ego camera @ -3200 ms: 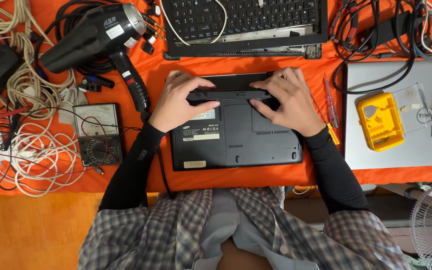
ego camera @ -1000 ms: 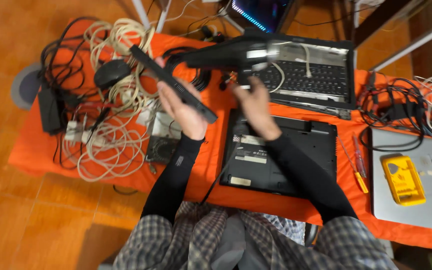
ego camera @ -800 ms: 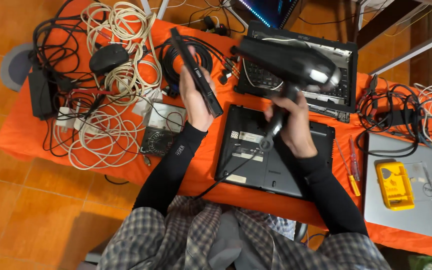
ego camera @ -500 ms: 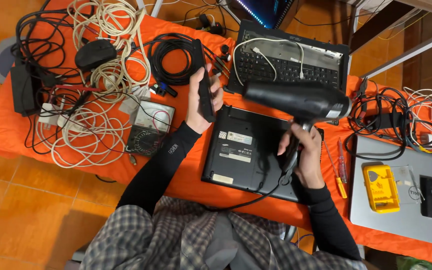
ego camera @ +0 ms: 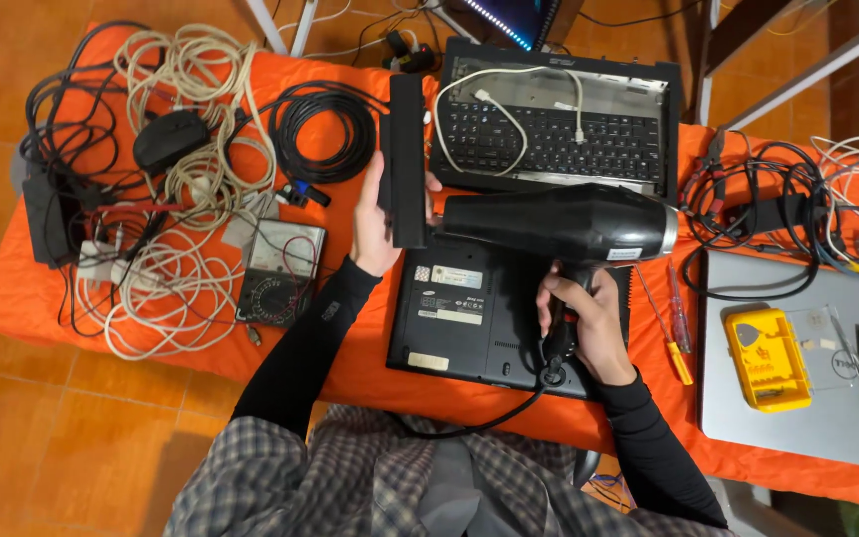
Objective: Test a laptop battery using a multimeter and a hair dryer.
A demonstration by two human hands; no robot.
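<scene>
Centre of frame: the right hand (ego camera: 589,323) is clamped round the handle of a black hair dryer (ego camera: 559,224), held level with its silver-ringed nozzle pointing right and its cord looping down, above an upturned black laptop (ego camera: 479,318) on the orange table (ego camera: 350,368). The left hand (ego camera: 375,224) is closed on a long black battery bar (ego camera: 407,159), held upright just left of the dryer's rear. The laptop's underside carries small white rectangular labels at its left; a yellow case (ego camera: 766,358) lies at lower right on a grey laptop (ego camera: 807,428).
</scene>
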